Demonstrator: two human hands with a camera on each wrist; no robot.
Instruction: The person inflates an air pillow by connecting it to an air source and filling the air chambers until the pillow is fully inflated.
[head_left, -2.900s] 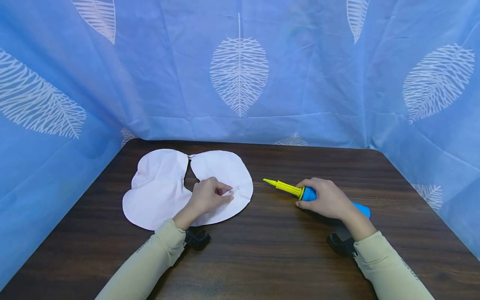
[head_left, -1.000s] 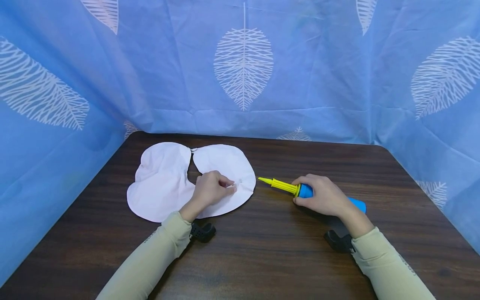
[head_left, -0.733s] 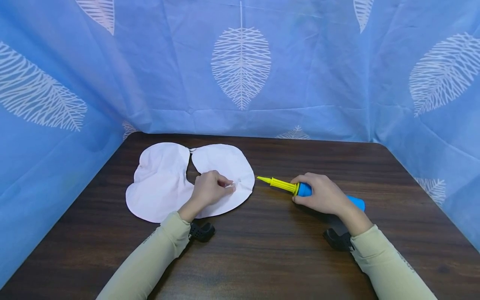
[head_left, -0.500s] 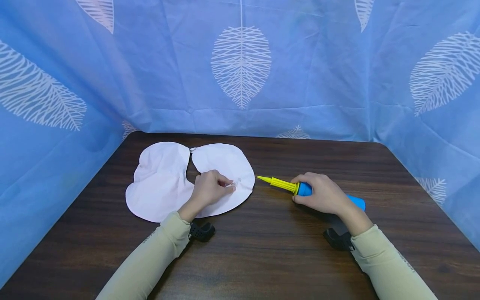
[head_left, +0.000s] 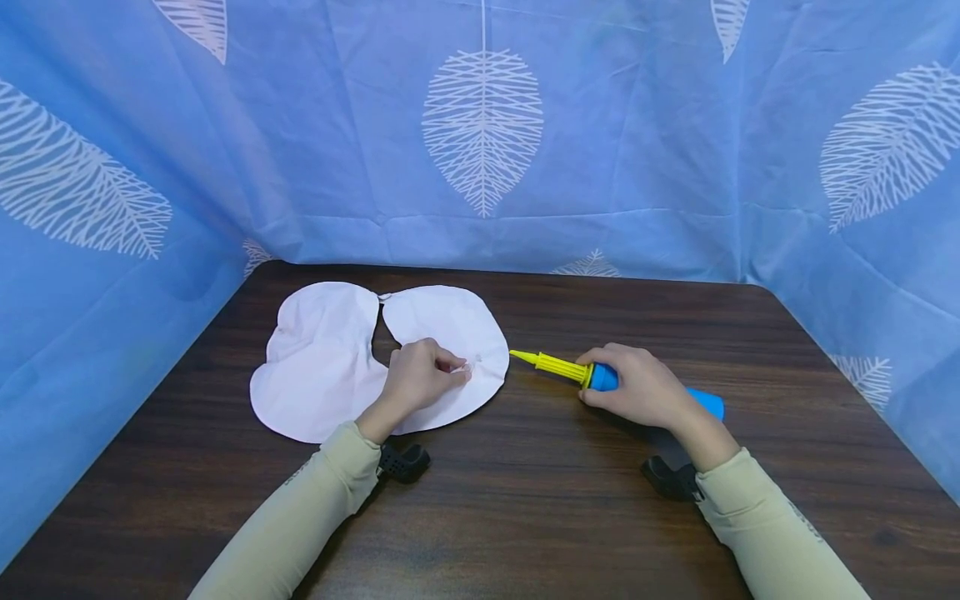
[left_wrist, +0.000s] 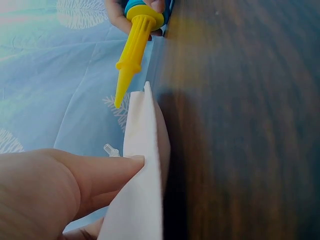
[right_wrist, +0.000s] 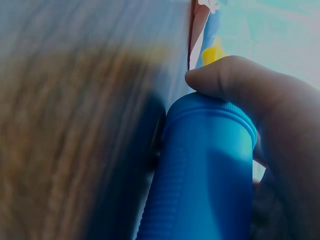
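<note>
Taking the flat white inflatable [head_left: 322,358] as landmark, left to right. Deflated, two-lobed, lying on the dark wooden table [head_left: 540,517] toward its far left part. On the right lobe: left hand [head_left: 416,379], fingers curled, pinching the small clear valve [head_left: 467,367]; from the left wrist view, valve stub [left_wrist: 111,149] standing up just past the fingertips [left_wrist: 127,167], cushion edge lifted a little off the wood. Just right of the inflatable: yellow nozzle [head_left: 551,365] of the hand pump [head_left: 660,392], tip near the lobe's edge, still apart from the valve. Further right: right hand [head_left: 637,387] wrapped round the blue barrel [right_wrist: 205,175], thumb over its ribbed end.

Changed over the last seconds: pump slid leftward, nozzle tip now closer to the inflatable than a second ago; left hand unmoved on the valve. Judged from that, pump being brought to the valve, joining not yet made.

Around: blue leaf-print cloth [head_left: 480,133] hung behind and to both sides of the table; black wrist camera mounts [head_left: 403,462] below the inflatable and under the right sleeve. Between nozzle tip and valve only the lobe's rim and the left fingertips, which crowd the valve mouth.
</note>
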